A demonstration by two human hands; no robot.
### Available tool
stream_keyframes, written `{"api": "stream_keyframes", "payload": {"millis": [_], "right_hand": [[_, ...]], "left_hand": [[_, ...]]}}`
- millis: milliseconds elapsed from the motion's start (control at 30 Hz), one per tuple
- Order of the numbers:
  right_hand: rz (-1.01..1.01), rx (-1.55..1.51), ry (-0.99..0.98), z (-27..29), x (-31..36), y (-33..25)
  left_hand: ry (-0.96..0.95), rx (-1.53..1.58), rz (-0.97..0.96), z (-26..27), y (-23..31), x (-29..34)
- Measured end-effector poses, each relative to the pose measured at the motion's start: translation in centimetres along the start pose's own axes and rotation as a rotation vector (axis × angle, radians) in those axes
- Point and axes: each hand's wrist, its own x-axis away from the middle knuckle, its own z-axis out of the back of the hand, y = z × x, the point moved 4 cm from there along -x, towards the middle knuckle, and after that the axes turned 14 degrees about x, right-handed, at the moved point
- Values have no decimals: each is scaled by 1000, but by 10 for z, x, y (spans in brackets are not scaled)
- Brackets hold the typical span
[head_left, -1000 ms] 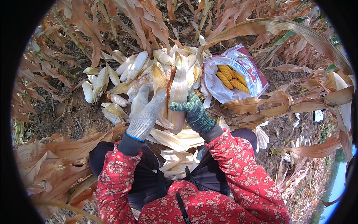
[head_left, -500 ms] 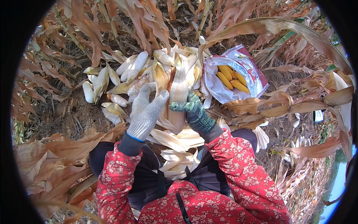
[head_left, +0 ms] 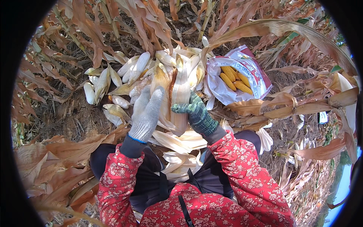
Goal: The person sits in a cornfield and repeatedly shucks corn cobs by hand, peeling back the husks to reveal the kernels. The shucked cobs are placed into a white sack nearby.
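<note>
An ear of corn (head_left: 180,96) in its pale dry husk stands in front of me, its husk parted along a slit where brown shows. My right hand (head_left: 199,115), in a green patterned glove, is closed round its lower right side, thumb across the front. My left hand (head_left: 146,111), in a greyish-white glove, is closed on the left husk flap (head_left: 160,78), thumb in front; its other fingertips are partly hidden. Beyond the hands lies a pile of unhusked ears (head_left: 137,70).
To the right, an open white and red bag (head_left: 223,95) holds several husked yellow ears (head_left: 235,79). Loose husks (head_left: 177,145) lie between my legs. Dry corn stalks and leaves (head_left: 140,22) stand all around, and one long leaf (head_left: 280,25) arches over the bag.
My left hand has moved slightly left with the husk flap, and the slit in the husk is wider. My right hand has stayed in place on the ear.
</note>
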Motion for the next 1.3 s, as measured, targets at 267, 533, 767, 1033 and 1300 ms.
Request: {"api": "stream_keyframes", "payload": {"millis": [267, 533, 767, 1033, 1300], "right_hand": [[0, 19, -2, -1, 1, -1], [14, 28, -29, -2, 0, 1], [76, 233, -78, -8, 3, -4], [74, 160, 25, -4, 0, 6], [270, 172, 41, -2, 4, 13]], "left_hand": [[44, -184, -71, 4, 1, -1], [96, -184, -120, 8, -3, -6], [67, -115, -85, 13, 0, -10], [137, 311, 84, 18, -2, -9], [22, 727, 137, 14, -2, -12]]}}
